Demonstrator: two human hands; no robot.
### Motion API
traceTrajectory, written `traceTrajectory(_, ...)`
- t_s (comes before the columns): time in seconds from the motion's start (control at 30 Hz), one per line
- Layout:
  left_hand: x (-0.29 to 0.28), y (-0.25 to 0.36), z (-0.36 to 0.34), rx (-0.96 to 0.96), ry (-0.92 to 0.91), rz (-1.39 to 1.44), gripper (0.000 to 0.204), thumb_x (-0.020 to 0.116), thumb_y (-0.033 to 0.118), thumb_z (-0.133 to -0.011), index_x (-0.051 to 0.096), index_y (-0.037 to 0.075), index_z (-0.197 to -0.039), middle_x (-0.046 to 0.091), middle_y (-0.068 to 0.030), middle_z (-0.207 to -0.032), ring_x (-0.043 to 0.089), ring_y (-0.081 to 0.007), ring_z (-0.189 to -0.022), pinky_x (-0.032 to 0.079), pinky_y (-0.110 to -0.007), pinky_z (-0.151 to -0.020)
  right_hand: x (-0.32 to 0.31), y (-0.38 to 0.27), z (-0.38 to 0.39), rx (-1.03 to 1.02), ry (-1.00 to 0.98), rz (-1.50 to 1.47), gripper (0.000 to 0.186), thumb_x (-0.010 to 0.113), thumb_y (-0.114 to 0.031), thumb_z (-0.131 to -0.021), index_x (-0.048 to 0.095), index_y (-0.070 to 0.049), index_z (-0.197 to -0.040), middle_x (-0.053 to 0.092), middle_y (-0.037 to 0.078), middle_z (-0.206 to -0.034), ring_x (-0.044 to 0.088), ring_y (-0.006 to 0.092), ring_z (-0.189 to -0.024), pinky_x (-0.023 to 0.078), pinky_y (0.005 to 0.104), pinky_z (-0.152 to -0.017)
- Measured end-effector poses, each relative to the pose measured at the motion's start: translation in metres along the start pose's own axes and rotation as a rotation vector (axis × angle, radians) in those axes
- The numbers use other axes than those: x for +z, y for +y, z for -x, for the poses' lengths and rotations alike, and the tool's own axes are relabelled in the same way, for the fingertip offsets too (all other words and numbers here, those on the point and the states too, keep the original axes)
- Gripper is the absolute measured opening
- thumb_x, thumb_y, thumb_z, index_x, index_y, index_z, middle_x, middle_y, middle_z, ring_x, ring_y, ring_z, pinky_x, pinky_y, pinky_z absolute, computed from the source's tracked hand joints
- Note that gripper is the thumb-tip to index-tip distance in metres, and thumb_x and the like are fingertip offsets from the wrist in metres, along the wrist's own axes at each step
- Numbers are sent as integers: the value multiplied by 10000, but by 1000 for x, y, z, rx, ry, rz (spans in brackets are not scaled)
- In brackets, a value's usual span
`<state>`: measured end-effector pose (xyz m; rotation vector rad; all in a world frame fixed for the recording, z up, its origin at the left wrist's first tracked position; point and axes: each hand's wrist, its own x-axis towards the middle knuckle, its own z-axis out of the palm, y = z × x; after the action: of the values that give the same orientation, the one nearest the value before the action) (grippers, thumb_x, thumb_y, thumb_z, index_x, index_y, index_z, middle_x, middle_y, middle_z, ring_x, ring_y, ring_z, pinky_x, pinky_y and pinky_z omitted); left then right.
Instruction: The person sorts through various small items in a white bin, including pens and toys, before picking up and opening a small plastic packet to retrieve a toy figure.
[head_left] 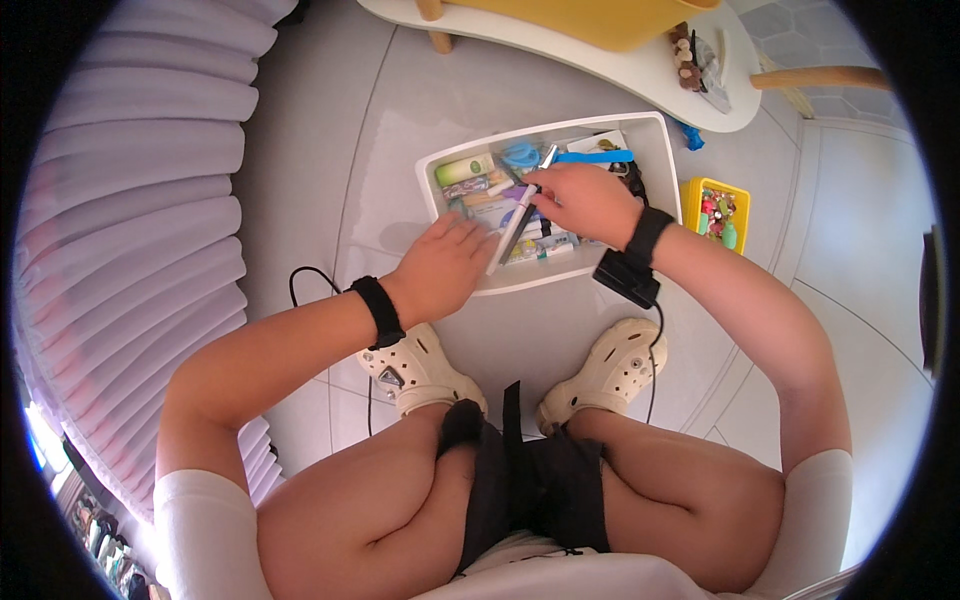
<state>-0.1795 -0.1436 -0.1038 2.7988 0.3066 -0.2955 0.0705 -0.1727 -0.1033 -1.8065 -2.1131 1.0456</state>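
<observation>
Bare knees and dark shorts (530, 480) fill the bottom of the view, with two cream clogs (420, 370) planted on the pale tiled floor (330, 130) just beyond them. Ahead of the toes sits a white plastic bin (655, 135), shallow and rectangular with rounded corners, packed with small stuff: a green-and-white tube (463, 169) in its far left corner, blue scissors handles (520, 154) along the far edge, a bright blue strip (597, 157) toward the far right, and small boxes and tubes jumbled along the near side.

Over at the bin's near left corner, the left hand (440, 265), black band on the wrist, lies flat with fingers spread loosely, palm down across the near rim and the items just inside it; it grips nothing that can be seen. Moving right, a white pen-like stick (512, 230) slants from the middle of the bin down to its near edge. The right hand (585, 203), also wearing a black wristband, hovers over the centre of the bin, fingers curled together and pinching the upper end of that stick. A black device (627, 278) with a cable lies on the floor against the bin's near right corner. Farther right stands a small yellow crate (690, 190) of colourful bits.
</observation>
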Motion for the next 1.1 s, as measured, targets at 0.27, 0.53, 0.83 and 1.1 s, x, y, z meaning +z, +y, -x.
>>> traceTrajectory(0.27,-5,0,-13,24,-55,234,478,541,135,-864,493,-7,-1318,484,-208,-1384,500,-315,-1234,365,-427,-1050,30,-1,-28,122,109,77,277,615,-334,-865,693,-75,-803,656,157,-727,630,363,-716,500,464,-646)
traceTrajectory(0.53,-4,0,-18,27,-40,271,448,566,141,-853,516,11,-1279,511,-212,-1338,525,-338,-1182,403,-429,-1011,20,-5,-25,182,161,-37,242,630,-333,-833,670,-100,-778,663,126,-776,636,346,-766,496,454,-660)
traceTrajectory(0.83,-2,-11,-10,0,38,233,402,590,127,-823,533,-14,-1196,610,-149,-1054,581,-302,-979,404,-399,-954,0,35,7,409,-46,-1006,206,618,-232,-942,550,-52,-1017,694,56,-903,530,65,-670,447,202,-604)
traceTrajectory(1.1,-11,-4,-20,-34,-99,369,403,596,162,-829,530,-11,-1186,598,-149,-986,585,-310,-946,425,-411,-896,-7,49,12,427,10,-857,280,624,-299,-932,563,-27,-945,664,52,-810,558,91,-675,464,251,-611)
